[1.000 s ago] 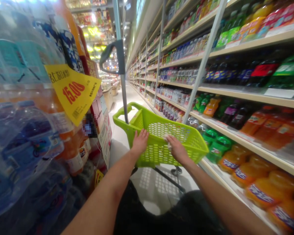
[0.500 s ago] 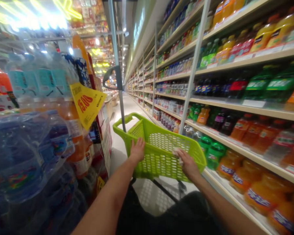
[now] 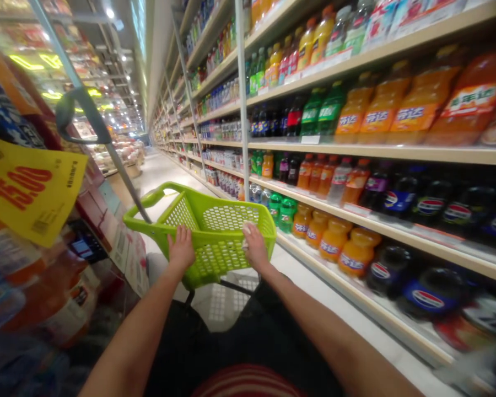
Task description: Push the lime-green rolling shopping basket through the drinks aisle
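Note:
A lime-green plastic shopping cart [image 3: 227,242] with perforated walls stands sideways before me, its basket showing nothing inside. My left hand [image 3: 182,248] grips the cart's near rim, fingers hooked over the edge. Further right along that rim, my right hand [image 3: 256,248] is closed on a crumpled white tissue [image 3: 247,231], which rests against the rim; part of the tissue is hidden by the fingers. A grey pole with a looped handle [image 3: 82,116] rises at the cart's left end.
Shelves [image 3: 380,151] of bottled drinks line the right side, with orange soda bottles [image 3: 330,242] on the bottom tier. At left, a yellow price sign [image 3: 28,187] hangs by stacked goods. A pale floor aisle [image 3: 157,165] runs away ahead.
My view has turned right, so cart, hands and sign now appear further left and more shelf shows. Both hands are still at the cart's near rim, the tissue still in my right.

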`<state>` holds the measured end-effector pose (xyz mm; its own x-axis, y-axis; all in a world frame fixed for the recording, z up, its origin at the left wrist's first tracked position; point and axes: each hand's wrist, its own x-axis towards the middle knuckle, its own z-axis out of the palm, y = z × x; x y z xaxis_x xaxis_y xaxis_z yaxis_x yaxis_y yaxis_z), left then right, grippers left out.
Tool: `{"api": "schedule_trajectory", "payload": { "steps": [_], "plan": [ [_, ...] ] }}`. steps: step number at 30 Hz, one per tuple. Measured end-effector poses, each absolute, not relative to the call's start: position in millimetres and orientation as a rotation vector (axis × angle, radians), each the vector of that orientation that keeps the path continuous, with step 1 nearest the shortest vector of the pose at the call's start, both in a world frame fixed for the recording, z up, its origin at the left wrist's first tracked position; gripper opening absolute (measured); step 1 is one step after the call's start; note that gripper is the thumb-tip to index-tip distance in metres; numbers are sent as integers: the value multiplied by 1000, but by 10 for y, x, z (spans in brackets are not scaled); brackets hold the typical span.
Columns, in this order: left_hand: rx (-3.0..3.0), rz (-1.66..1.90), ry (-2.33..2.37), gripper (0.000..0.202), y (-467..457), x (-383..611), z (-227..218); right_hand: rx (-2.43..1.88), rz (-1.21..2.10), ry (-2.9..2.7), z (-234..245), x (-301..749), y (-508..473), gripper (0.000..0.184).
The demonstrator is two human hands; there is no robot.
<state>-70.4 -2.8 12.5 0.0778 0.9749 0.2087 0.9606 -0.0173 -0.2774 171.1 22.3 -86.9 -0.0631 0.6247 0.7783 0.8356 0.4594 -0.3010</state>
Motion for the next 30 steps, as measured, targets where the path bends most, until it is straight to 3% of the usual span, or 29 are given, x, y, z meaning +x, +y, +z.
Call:
{"api": "schedule_trajectory", "payload": {
  "steps": [8, 12, 19, 30],
  "plan": [
    [-2051, 46, -1888, 76, -71, -762, 81, -1345, -348, -1837, -774, 1795, 121, 62],
    [-2070, 24, -1924, 79, -136, -697, 70, -1420, -411, -1745, -841, 1922, 102, 43],
    [-2121, -14, -1935, 83, -200, -658, 55, -1452, -331, -1701, -744, 1610, 212, 31],
    [-2164, -33, -1905, 81, -248, -666, 42, -1381, -484, -1640, -949, 2279, 273, 47]
  ]
}}
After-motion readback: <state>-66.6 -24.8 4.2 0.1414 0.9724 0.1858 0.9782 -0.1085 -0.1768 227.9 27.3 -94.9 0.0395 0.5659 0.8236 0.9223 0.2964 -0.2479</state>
